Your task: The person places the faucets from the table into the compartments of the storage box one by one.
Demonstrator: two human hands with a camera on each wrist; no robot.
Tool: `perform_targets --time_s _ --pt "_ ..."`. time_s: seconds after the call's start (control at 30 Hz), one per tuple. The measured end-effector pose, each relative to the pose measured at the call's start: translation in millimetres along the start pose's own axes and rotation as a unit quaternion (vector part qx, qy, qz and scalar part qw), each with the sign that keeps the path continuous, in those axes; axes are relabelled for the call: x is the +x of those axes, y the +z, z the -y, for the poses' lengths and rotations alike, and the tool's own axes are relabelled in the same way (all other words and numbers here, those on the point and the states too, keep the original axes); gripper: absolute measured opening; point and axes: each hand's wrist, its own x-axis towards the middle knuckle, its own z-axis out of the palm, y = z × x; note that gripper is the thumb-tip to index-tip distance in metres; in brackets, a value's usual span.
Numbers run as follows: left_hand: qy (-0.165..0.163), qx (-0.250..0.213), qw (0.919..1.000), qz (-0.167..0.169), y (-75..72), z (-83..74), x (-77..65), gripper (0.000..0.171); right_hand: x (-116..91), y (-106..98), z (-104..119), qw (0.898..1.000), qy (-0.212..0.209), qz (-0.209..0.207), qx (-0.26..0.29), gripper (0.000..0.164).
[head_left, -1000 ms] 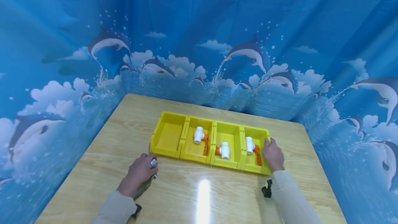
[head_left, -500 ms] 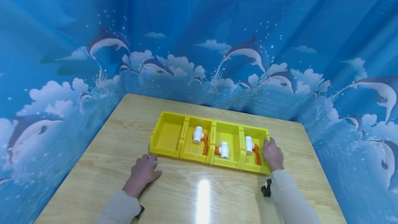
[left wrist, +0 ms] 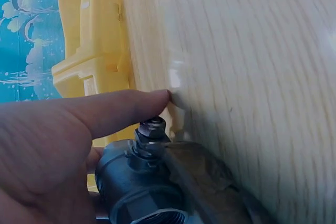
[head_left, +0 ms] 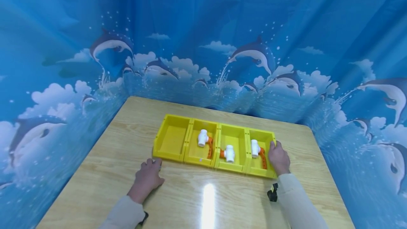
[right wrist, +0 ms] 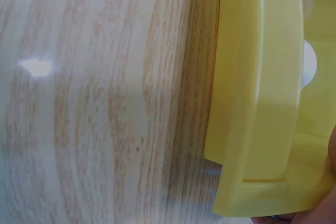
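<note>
In the left wrist view a metal ball valve [left wrist: 139, 184], with a threaded opening, a nut on its stem and a dark lever, lies against my left hand [head_left: 147, 176]. The thumb stretches across above the stem nut, while the other fingers show behind the valve body. From the head view, that hand hides the valve, just in front of the leftmost bin. My right hand [head_left: 279, 158] grips the right end wall of the row of yellow bins [head_left: 231, 169], at the rightmost compartment. White plastic valves with orange handles lie in the other three compartments: one valve [head_left: 202, 138], another [head_left: 229, 153], a third [head_left: 255, 148].
The bins stand joined side by side on a wood-grain table [head_left: 178, 193]. The leftmost compartment [head_left: 173, 139] shows only its yellow floor. A blue dolphin-print curtain [head_left: 197, 45] closes off the back and sides. A bright reflection lies on the table's front middle.
My left hand has turned over the metal ball valve, hiding it from the head view, and its thumb has stretched out to the right. The right hand stays on the bin wall.
</note>
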Motion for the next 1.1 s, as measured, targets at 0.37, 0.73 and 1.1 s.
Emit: perform_targets --time_s 0.37,0.73,1.1 --pt "0.033 0.039 0.9987 -0.001 -3.0 -2.8 -1.8 0.053 1 -2 1 1.000 0.001 -0.003 0.002 0.071" --pt "0.039 0.028 0.9988 -0.010 -3.8 0.0 -4.8 0.041 1 1 -1 1.000 0.003 0.000 0.005 0.071" --pt "0.028 0.012 0.9995 0.002 -5.1 7.4 -3.3 0.036 -1 0 0 1.000 0.000 0.001 0.006 0.071"
